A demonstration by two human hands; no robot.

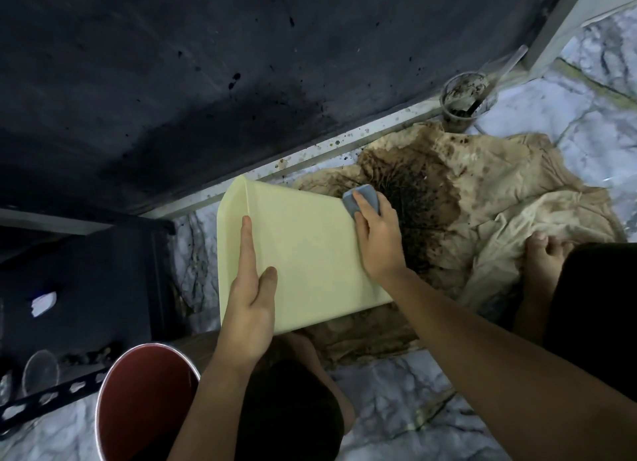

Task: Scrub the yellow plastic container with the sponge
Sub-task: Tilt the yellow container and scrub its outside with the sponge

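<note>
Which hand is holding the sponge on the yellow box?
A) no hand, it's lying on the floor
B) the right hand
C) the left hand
B: the right hand presses the grey-blue sponge against the far edge of the yellow container, while the left hand steadies its near side.

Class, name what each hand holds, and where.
Left hand grips the yellow container by its side wall; right hand presses the sponge from above.
</note>
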